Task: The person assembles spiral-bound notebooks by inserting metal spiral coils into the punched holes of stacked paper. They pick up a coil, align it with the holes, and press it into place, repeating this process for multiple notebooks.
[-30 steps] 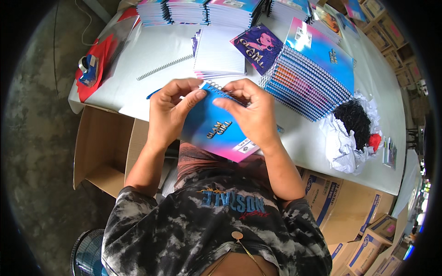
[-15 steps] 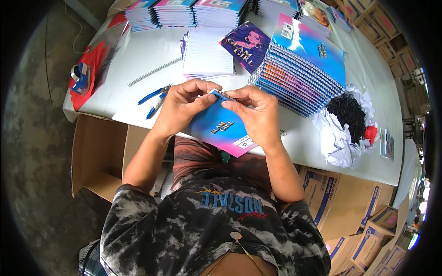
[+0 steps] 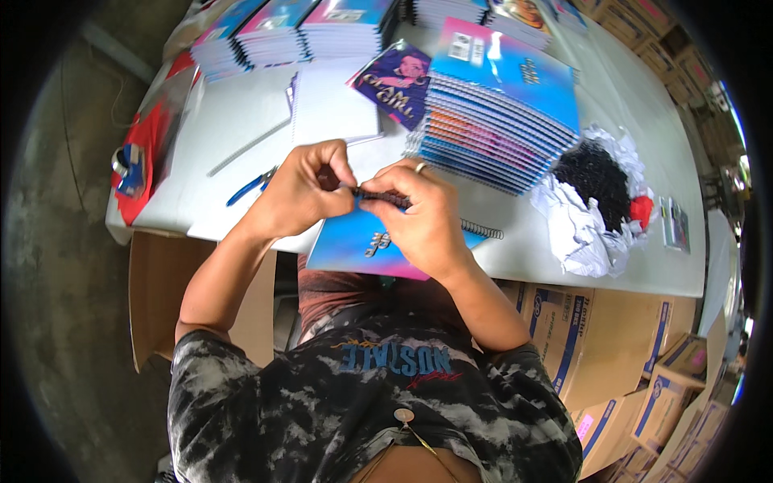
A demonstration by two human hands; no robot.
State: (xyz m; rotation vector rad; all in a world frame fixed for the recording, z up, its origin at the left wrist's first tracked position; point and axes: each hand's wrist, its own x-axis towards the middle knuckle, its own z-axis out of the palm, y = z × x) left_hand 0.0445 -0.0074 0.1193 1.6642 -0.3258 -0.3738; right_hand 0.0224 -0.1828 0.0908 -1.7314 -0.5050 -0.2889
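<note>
A blue and pink notebook point(image 3: 342, 245) lies at the table's near edge, tilted, under both hands. My left hand point(image 3: 310, 193) is closed, thumb and forefinger pinched at the left end of its top edge. My right hand point(image 3: 419, 217) pinches the dark spiral coil point(image 3: 483, 230) along that same edge. The coil's loose end sticks out to the right past my hand. How far the coil runs through the holes is hidden by my fingers. Blue-handled pliers point(image 3: 248, 190) lie beside my left wrist, partly covered by it.
Beyond my hands lie loose ruled pages point(image 3: 334, 105), a purple notebook point(image 3: 394, 84) and a loose coil point(image 3: 250, 148). A tall notebook stack point(image 3: 499, 121) stands right of centre. Crumpled paper with black scraps point(image 3: 592, 189) sits farther right. A tape dispenser point(image 3: 129, 169) is far left; cartons point(image 3: 612, 346) stand below.
My right hand has turned and shifted its pinch along the bound edge. The notebook has swung, and more of the coil shows at the right. The whole view has shifted slightly.
</note>
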